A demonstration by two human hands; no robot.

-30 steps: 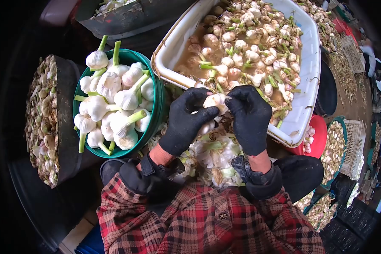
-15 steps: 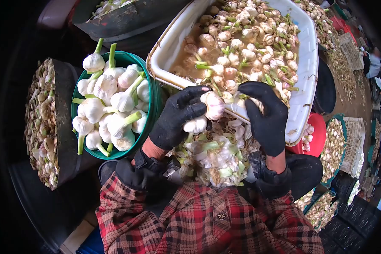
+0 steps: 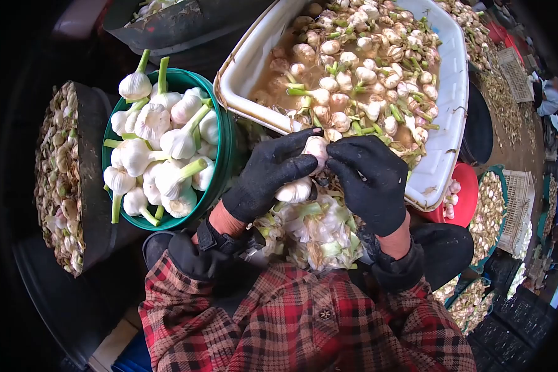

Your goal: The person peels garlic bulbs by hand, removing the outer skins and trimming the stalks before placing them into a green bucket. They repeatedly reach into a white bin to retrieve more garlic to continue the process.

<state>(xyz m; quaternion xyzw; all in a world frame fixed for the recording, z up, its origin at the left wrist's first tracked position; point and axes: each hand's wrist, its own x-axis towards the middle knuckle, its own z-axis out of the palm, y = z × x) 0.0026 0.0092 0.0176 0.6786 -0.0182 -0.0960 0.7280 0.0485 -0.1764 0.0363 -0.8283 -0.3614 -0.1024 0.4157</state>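
My left hand (image 3: 261, 177), in a black glove, is closed around two garlic bulbs. One pinkish-white bulb (image 3: 316, 152) sits between thumb and fingers; a second bulb (image 3: 293, 191) is tucked lower, against the palm. My right hand (image 3: 373, 180), gloved too, has its thumb and fingers pinched against the right side of the upper bulb, and the exact spot of contact is partly hidden. Beneath both hands lies a heap of loose garlic skins (image 3: 313, 232) with bits of green leaf, in front of my checked shirt.
To the left stands a green bucket (image 3: 224, 146) piled with clean white garlic (image 3: 178, 144). A white tub (image 3: 447, 164) of brownish water and floating bulbs is ahead. Farther left is a dark container (image 3: 96, 180) of unpeeled garlic; at right, a red basin (image 3: 468, 201) and a person (image 3: 549, 96).
My right hand has come left and down from the tub's edge onto the upper bulb, its fingers closing. My left hand keeps both bulbs.
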